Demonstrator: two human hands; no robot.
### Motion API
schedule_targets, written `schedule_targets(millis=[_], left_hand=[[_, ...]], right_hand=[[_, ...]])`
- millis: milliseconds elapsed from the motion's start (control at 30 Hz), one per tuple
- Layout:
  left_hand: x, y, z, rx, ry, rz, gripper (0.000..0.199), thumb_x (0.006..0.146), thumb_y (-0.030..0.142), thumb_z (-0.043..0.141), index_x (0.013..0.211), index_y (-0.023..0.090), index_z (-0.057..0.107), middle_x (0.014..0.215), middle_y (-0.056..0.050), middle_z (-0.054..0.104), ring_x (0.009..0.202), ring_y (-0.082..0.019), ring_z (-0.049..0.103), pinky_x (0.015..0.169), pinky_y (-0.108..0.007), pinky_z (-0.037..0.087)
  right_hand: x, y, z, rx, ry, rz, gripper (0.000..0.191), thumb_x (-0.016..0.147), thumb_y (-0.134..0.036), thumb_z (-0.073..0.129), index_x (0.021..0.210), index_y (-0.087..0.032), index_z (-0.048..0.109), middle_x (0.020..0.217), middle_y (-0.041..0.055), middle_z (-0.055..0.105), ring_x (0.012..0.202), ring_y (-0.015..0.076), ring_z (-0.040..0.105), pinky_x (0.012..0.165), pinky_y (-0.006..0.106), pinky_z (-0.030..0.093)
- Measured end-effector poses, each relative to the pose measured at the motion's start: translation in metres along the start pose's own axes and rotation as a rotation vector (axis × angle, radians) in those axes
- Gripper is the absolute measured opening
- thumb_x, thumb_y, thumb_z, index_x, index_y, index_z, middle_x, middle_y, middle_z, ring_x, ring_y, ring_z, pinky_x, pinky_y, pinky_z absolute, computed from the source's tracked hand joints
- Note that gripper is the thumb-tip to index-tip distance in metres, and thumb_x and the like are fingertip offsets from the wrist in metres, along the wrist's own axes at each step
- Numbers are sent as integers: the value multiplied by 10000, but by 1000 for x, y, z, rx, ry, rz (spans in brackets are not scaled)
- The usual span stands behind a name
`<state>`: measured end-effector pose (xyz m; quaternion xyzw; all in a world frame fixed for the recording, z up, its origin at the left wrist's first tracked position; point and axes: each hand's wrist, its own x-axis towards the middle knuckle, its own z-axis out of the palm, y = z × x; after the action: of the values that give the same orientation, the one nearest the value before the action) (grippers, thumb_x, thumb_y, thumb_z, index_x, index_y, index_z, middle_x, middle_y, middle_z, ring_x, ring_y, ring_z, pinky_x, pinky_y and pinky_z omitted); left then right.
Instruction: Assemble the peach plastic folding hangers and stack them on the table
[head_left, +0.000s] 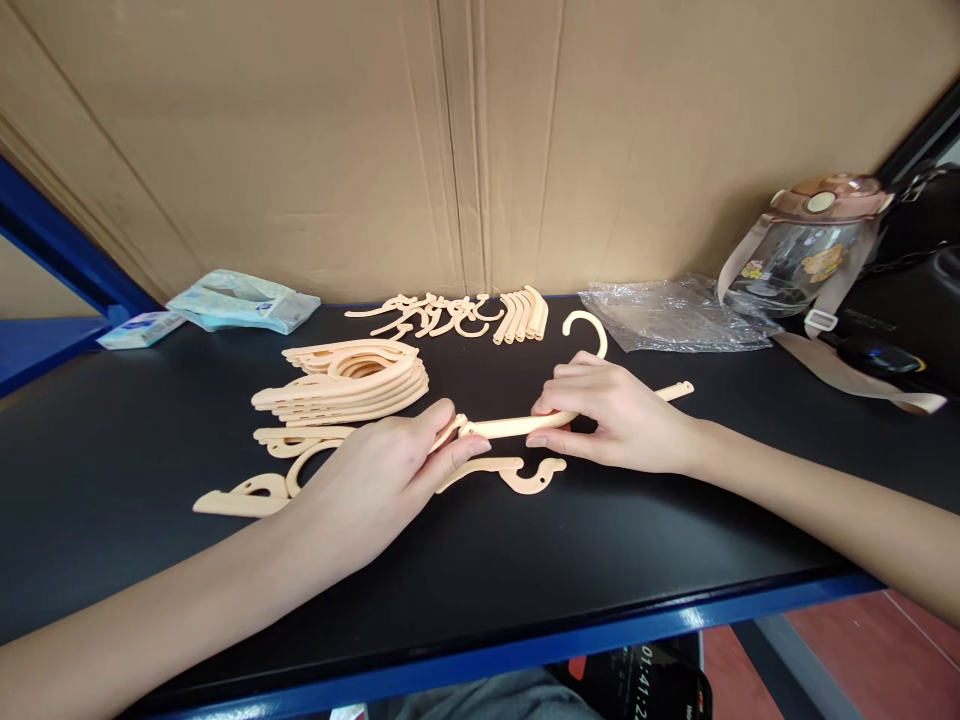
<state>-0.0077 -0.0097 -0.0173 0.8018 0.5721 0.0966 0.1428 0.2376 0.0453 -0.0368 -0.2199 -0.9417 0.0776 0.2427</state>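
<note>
Between my hands is a beige plastic folding hanger point(501, 428), its hook pointing up and one arm sticking out to the right. My right hand point(621, 410) grips its middle below the hook, fingers curled round it. At the hanger's left end, my left hand point(386, 460) pinches a beige arm piece by the joint; the hand hides most of that piece. Just below the held hanger lies a loose hook-ended piece point(532, 480) on the black tabletop point(495, 570). Left of my left hand are more beige hanger parts point(240, 500), partly covered by it.
Stacked beige hangers point(352, 385) stand at left. Behind are loose hook pieces point(442, 315) and a row of arm pieces point(521, 315). Tissue packs point(240, 300), a clear plastic bag point(675, 315), a strapped bottle point(806, 250) and a black bag point(915, 310) line the back.
</note>
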Motion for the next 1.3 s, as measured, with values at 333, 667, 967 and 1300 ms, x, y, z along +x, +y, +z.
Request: schedule_targets(millis=[333, 667, 967, 1300], left_hand=[[0, -1, 1, 7, 51, 50, 429, 971, 551, 326, 693, 225, 348, 531, 52, 458, 466, -143, 487, 470, -253, 305], [-1, 0, 0, 126, -9, 74, 393, 993, 508, 314, 728, 226, 378, 557, 34, 505, 494, -162, 512, 473, -251, 279], [0, -1, -4, 513, -68, 226, 350, 1001, 396, 439, 715, 222, 338, 552, 18, 544, 453, -173, 527, 438, -254, 150], [-2, 0, -4, 628, -10, 313, 401, 1027, 432, 342, 707, 201, 415, 524, 13, 536, 455, -172, 569, 440, -264, 150]], right_hand=[[0, 0, 0, 10, 7, -12, 261, 959, -353, 580, 782, -162, 589, 668, -42, 571, 632, 102, 442, 711, 283, 294], [-1, 1, 1, -9, 7, -31, 247, 954, -358, 589, 802, -164, 608, 680, -40, 579, 640, 103, 443, 713, 284, 298], [-2, 0, 2, 84, -53, -16, 256, 968, -364, 564, 819, -172, 643, 697, -25, 599, 668, 114, 468, 721, 283, 303], [-1, -3, -1, 117, -83, -18, 274, 989, -363, 522, 834, -177, 650, 710, -15, 603, 690, 124, 474, 732, 277, 326]])
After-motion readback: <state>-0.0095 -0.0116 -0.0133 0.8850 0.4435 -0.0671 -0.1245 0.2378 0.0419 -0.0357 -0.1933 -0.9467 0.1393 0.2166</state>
